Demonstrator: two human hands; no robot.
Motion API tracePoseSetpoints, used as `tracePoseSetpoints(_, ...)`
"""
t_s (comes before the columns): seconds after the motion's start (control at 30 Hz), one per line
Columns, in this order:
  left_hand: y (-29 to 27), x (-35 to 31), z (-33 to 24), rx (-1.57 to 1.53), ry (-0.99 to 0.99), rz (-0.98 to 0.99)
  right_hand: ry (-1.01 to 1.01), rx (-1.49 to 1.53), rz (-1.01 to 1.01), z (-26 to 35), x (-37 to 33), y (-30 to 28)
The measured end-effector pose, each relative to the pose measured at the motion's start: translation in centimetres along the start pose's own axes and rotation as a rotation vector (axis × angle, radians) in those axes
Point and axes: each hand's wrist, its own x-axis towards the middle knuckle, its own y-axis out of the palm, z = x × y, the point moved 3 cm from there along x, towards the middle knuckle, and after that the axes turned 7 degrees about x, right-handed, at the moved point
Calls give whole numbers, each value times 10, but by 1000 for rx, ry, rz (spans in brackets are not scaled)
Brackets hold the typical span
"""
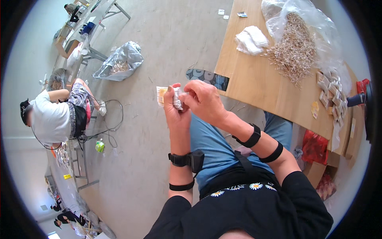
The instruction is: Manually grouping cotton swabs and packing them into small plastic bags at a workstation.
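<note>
My left hand is closed around a small bundle of cotton swabs, its white tips packed side by side. A white packet with an orange-yellow patch sticks out to the left of the thumb in the same grip. My right hand comes in from the right, fingers bent and pinched against the near side of the swab tips. Whatever lies between its fingertips is hidden. Both hands are held above my lap, left of the wooden table.
On the wooden table at right lie a heap of loose cotton swabs on clear plastic, white empty sachets and stacked small packets. A silver bag of swabs sits on the floor. A seated person works at the left.
</note>
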Motion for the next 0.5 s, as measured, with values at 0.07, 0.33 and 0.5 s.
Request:
tracePoseSetpoints(0.07,18,-19,3,-8,20,78,-39,6,-7,10,-6,-13)
tracePoseSetpoints(0.33,43,-69,13,5,15,211,-5,162,-20,42,-35,-54)
tracePoseSetpoints(0.5,55,-97,19,38,75,181,-188,24,-92,58,-55,-72)
